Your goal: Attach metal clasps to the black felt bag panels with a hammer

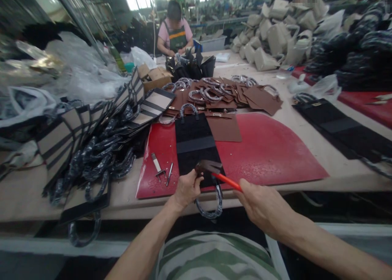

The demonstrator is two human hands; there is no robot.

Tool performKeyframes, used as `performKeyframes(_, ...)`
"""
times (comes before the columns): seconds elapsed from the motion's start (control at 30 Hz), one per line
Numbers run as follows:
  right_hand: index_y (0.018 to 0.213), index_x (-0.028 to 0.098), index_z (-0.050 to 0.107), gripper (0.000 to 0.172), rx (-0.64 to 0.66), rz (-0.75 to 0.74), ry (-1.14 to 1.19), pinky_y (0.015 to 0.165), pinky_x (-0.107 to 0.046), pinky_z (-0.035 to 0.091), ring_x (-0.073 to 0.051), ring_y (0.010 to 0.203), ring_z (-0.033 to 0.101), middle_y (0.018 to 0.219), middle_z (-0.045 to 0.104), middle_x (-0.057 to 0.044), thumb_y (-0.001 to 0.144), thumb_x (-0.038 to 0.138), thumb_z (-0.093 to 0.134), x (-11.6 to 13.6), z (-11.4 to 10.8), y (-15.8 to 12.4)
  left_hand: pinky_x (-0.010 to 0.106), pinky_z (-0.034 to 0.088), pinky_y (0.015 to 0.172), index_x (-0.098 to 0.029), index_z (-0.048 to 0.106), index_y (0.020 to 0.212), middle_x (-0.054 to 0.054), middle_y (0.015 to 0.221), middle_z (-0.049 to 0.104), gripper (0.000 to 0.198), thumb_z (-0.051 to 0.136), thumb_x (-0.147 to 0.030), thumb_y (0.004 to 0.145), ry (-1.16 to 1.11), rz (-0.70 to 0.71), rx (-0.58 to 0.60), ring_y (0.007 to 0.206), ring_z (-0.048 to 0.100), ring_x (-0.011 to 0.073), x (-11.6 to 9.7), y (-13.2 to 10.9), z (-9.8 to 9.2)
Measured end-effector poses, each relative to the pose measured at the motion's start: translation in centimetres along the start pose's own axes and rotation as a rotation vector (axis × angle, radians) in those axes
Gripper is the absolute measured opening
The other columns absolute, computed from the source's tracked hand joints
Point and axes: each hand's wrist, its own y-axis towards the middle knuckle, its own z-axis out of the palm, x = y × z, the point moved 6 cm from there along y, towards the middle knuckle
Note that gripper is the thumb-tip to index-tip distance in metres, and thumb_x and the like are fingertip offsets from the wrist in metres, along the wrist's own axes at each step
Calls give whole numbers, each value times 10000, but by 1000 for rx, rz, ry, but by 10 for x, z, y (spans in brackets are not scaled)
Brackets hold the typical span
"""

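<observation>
A black bag panel (196, 145) lies flat on a red mat (269, 149), with plastic-wrapped handles at its far and near ends. The near handle (210, 212) hangs over the table edge. My right hand (260, 202) is wrapped round the red grip of a hammer (226, 181). The hammer's dark metal head is over the near end of the panel, right at my left fingertips. My left hand (187, 188) is pinched closed at the panel's near left edge; what its fingers hold is too small to make out.
Left of the panel lie a pronged punch (157, 165) and a thin metal rod (169, 174). Brown bag pieces (225, 127) are heaped behind. Striped panels with wrapped handles (104, 157) pile up at left, another black panel (333, 121) at right. A person (175, 31) works across the table.
</observation>
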Motion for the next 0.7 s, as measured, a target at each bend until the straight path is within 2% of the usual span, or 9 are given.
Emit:
performKeyframes(0.1, 824, 205, 495, 230, 169, 51, -19, 524, -303, 157, -167, 470, 491, 598, 581, -22, 981, 331, 384, -18, 24, 0, 251, 556, 649, -199, 577, 1078, 51, 876, 737, 202, 526, -137, 892, 10, -7, 3, 757, 727, 187, 1, -1, 0)
performKeyframes(0.2, 820, 199, 508, 259, 256, 191, 125, 546, -283, 234, -172, 567, 528, 654, 600, -32, 987, 344, 372, -48, 37, 6, 255, 564, 695, -202, 575, 1047, 52, 903, 739, 173, 525, -136, 895, -39, -17, -22, 810, 729, 187, 0, -1, -2)
performKeyframes(0.27, 776, 198, 500, 321, 289, 294, 272, 559, -267, 292, -163, 597, 531, 670, 593, -30, 1002, 348, 330, -69, 54, 9, 251, 566, 701, -203, 579, 1033, 47, 907, 740, 159, 529, -140, 897, -68, -24, -26, 803, 728, 179, 0, 0, -3)
performKeyframes(0.33, 781, 188, 515, 343, 295, 399, 304, 577, -264, 332, -167, 622, 547, 684, 594, -36, 1010, 349, 316, -90, 74, 12, 250, 566, 703, -204, 589, 1029, 44, 910, 741, 148, 540, -153, 899, -87, -30, -20, 796, 725, 173, 1, 0, -3)
performKeyframes(0.43, 938, 144, 575, 266, 184, 476, 57, 627, -298, 372, -222, 726, 599, 820, 637, -99, 990, 335, 398, -106, 89, 16, 257, 568, 738, -202, 607, 1029, 46, 938, 742, 142, 554, -168, 902, -123, -40, -12, 829, 721, 169, 3, -1, -3)
performKeyframes(0.53, 1134, 117, 587, 290, -32, 341, -126, 774, -370, 427, -304, 962, 597, 1102, 621, -184, 949, 322, 496, -88, 83, 26, 259, 571, 757, -197, 627, 1033, 46, 950, 740, 154, 571, -165, 893, -157, -68, -11, 841, 715, 162, 4, -2, -5)
performKeyframes(0.6, 1211, 133, 586, 357, -130, 192, -62, 910, -414, 419, -323, 1107, 544, 1251, 575, -186, 927, 344, 548, -64, 82, 34, 264, 574, 766, -192, 639, 1036, 49, 955, 735, 162, 585, -165, 886, -157, -75, -23, 861, 710, 165, 3, -2, -7)
performKeyframes(0.7, 1271, 149, 585, 490, -107, 34, 134, 1012, -439, 392, -319, 1221, 488, 1361, 531, -169, 869, 424, 632, -32, 98, 43, 271, 581, 770, -188, 650, 1011, 50, 938, 729, 143, 591, -161, 884, -133, -55, -48, 871, 709, 170, 0, -2, -11)
